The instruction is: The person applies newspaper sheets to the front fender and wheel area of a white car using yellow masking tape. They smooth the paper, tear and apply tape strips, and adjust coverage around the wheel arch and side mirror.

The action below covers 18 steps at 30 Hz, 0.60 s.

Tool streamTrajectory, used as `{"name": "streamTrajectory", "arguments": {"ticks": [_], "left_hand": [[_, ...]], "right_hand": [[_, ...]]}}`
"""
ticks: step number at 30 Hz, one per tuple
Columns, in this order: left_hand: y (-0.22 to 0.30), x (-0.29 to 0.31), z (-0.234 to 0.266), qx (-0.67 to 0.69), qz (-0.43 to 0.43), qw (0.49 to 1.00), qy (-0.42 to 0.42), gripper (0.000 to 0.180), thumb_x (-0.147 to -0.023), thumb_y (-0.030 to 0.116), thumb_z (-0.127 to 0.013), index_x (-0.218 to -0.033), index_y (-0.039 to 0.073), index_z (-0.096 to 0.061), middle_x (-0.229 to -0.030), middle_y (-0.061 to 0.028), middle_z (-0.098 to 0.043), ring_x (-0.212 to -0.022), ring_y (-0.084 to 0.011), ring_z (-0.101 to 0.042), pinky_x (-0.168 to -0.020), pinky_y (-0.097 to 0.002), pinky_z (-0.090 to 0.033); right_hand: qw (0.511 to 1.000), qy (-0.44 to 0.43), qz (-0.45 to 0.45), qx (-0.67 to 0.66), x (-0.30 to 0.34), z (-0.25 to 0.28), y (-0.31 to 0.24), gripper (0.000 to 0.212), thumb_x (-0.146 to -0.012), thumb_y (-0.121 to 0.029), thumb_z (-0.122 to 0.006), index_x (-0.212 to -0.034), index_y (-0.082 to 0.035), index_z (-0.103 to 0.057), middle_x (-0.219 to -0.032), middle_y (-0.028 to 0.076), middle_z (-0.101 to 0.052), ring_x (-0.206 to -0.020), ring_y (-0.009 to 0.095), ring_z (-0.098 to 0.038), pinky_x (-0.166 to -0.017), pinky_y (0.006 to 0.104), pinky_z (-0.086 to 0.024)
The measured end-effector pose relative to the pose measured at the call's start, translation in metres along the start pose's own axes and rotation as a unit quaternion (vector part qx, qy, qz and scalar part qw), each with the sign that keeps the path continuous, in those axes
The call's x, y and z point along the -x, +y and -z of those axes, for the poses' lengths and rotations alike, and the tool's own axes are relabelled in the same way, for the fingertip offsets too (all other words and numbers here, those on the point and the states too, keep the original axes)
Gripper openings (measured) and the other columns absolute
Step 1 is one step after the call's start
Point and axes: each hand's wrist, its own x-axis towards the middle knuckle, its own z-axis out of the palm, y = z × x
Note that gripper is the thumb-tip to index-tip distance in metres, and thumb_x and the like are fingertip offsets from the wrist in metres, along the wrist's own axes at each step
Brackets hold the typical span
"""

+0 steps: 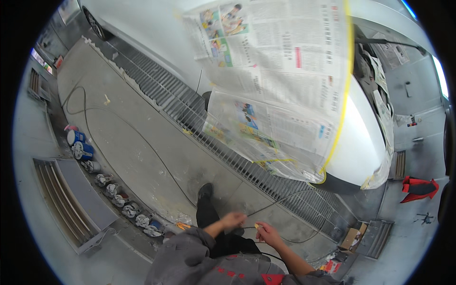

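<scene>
My right hand (269,234) is closed in front of my body, with a small yellow thing (257,225) at its fingertips. Its colour matches the masking tape on the car, but its kind is too small to make out. Close beside it, apart by a short gap, my left hand (233,220) is smeared by motion and its fingers are unclear. Ahead stands a white car (156,33). Sheets of newspaper (280,71) cover part of its side, edged by yellow masking tape (340,126). The sheets' lower edge hangs loose over the floor grating.
Metal floor grating (175,90) runs beside the car. A dark hose (142,135) snakes across the grey floor, passing near my feet. Along the left wall stand blue buckets (83,150) and several paper-wrapped cans (130,210). A cardboard box (350,239) sits at the right.
</scene>
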Motion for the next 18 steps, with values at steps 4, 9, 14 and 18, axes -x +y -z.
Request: {"name": "streamTrajectory", "arguments": {"ticks": [4, 9, 14, 18], "left_hand": [[0.043, 0.041, -0.113, 0.108, -0.010, 0.994, 0.007, 0.040, -0.103, 0.043, -0.060, -0.107, 0.004, -0.070, -0.094, -0.0032, -0.069, -0.089, -0.0109, -0.065, -0.075, -0.0289, -0.054], [0.057, 0.055, -0.187, -0.139, -0.144, 0.978, 0.052, 0.030, -0.101, 0.029, -0.064, -0.112, 0.002, -0.068, -0.091, -0.0015, -0.068, -0.082, -0.0082, -0.061, -0.069, -0.0262, -0.049], [0.065, 0.060, -0.308, -0.128, -0.091, 0.986, -0.052, 0.024, -0.101, 0.022, -0.065, -0.112, 0.001, -0.067, -0.090, -0.0014, -0.067, -0.076, -0.0076, -0.058, -0.067, -0.0254, -0.047], [0.055, 0.046, -0.374, -0.107, -0.054, 0.988, -0.095, 0.019, -0.101, 0.020, -0.066, -0.109, 0.003, -0.067, -0.090, -0.0016, -0.067, -0.076, -0.0085, -0.058, -0.067, -0.0258, -0.048]], "right_hand": [[0.996, 0.015, 0.082, 0.019, 0.048, 0.007, 0.018, 0.041, -0.105, -0.020, -0.053, -0.145, -0.011, -0.056, -0.074, 0.002, -0.065, -0.060, 0.010, -0.060, -0.057, 0.0276, -0.051], [0.984, 0.052, 0.160, 0.063, 0.131, 0.045, 0.060, 0.043, -0.105, -0.017, -0.052, -0.148, -0.014, -0.054, -0.074, 0.003, -0.065, -0.062, 0.009, -0.059, -0.060, 0.0268, -0.052], [0.971, 0.148, 0.186, 0.018, 0.243, 0.090, 0.116, 0.050, -0.101, -0.015, -0.057, -0.150, -0.013, -0.051, -0.071, 0.005, -0.068, -0.059, 0.012, -0.063, -0.061, 0.0284, -0.053], [0.959, 0.175, 0.223, -0.005, 0.292, 0.123, 0.157, 0.048, -0.100, -0.012, -0.057, -0.147, -0.012, -0.054, -0.069, 0.003, -0.067, -0.059, 0.010, -0.061, -0.060, 0.0265, -0.051]]}}
